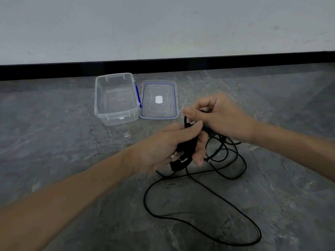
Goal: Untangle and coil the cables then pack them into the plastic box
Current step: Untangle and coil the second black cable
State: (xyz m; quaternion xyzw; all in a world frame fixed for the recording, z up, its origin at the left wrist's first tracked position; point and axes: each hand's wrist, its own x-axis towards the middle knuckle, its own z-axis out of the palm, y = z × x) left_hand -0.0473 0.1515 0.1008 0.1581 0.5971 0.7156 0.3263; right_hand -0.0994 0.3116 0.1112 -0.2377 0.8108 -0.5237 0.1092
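Tangled thin black cable (187,147) held in both hands above the grey marbled floor (72,124).
The left-hand grip (168,149) is clamped on a bunched length; the right-hand grip (217,116) pinches a strand just above. Loose loops trail on the floor. The clear rectangular plastic box (117,118) stands beyond, its blue-sealed lid (159,87) just beside.

Soft, dim, cool light casts only faint shadows on the floor (72,127). Focus is soft throughout, and wide-angle distortion bows the baseboard (181,65).

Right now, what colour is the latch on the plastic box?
Blue. The latch on the box side facing the lid shows best in the head view.
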